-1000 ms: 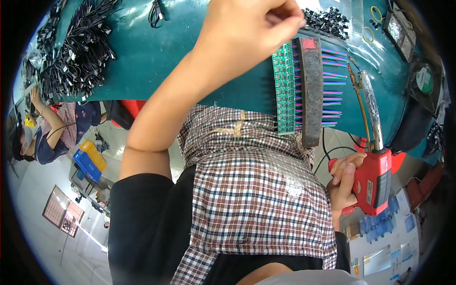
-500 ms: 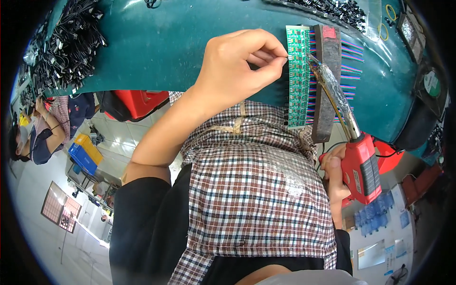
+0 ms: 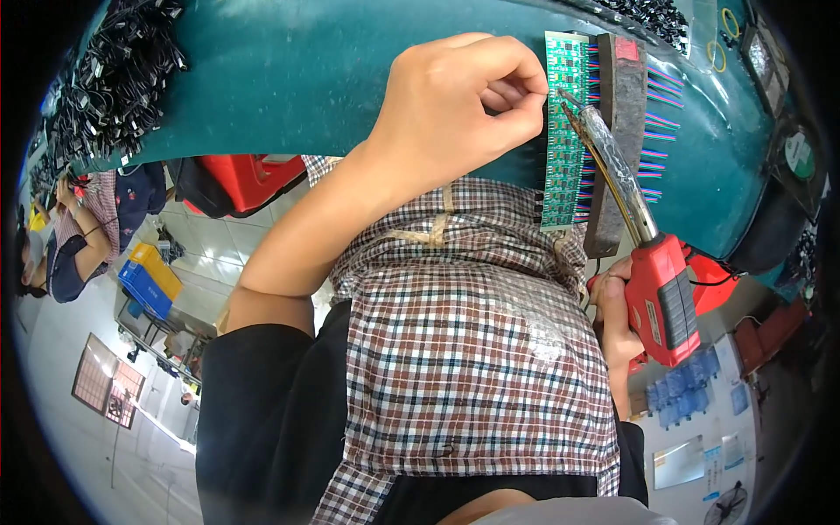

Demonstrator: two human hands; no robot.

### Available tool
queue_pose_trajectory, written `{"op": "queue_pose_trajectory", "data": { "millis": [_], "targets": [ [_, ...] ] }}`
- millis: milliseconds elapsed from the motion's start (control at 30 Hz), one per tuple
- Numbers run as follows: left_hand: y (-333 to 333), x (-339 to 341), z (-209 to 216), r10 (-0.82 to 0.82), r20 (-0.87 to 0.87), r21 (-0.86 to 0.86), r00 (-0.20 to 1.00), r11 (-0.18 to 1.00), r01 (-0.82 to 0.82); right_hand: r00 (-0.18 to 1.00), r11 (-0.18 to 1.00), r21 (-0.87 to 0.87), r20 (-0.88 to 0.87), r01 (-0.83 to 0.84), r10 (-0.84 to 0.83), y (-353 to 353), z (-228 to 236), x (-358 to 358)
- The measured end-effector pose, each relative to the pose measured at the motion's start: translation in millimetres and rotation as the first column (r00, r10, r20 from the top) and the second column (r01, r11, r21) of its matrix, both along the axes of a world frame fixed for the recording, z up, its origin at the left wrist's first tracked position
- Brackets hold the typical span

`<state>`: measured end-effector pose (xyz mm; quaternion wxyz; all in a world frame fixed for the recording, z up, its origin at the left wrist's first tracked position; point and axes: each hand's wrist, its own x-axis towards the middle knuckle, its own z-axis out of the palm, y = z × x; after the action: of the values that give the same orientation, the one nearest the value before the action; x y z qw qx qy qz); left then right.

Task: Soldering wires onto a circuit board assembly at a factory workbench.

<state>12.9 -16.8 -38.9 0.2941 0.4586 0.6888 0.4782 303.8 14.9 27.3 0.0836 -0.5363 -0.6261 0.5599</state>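
A strip of green circuit boards (image 3: 563,166) lies along the left side of a dark, worn bar (image 3: 623,131). Thin coloured wires (image 3: 662,121) run from the boards and stick out past the bar's right side. My left hand (image 3: 464,96) is pinched at the strip's left edge, near its upper part; whatever lies between the fingertips is too small to make out. In my right hand (image 3: 616,317), lower right, is a red soldering gun (image 3: 665,302). Its long metal barrel slants up and left, with the tip over the boards close to my left fingertips.
Bundles of black cables (image 3: 131,79) are heaped at the table's left end, and more black parts (image 3: 647,19) lie at the far edge. A small fan (image 3: 796,156) stands at the right. Another person (image 3: 83,219) works at the far left. Red stools (image 3: 254,182) stand below the table.
The soldering gun's tip has moved left over the boards, nearer my left fingertips. Boards, bar and left hand appear slightly farther right and up together. Both hands keep their grip.
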Motion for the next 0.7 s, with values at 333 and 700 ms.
{"op": "queue_pose_trajectory", "data": {
  "millis": [333,700],
  "targets": [
    [2,1,0,0.006,0.001,-0.013,1.0,1.0,-0.006,0.999,0.999,0.039,0.035,0.0,-0.001,-1,-2,1],
    [2,0,2,0.004,-0.011,-0.042,1.0,0.999,-0.004,0.984,0.976,0.206,-0.141,-0.075,0.105,5,-7,-13]
  ]
}}
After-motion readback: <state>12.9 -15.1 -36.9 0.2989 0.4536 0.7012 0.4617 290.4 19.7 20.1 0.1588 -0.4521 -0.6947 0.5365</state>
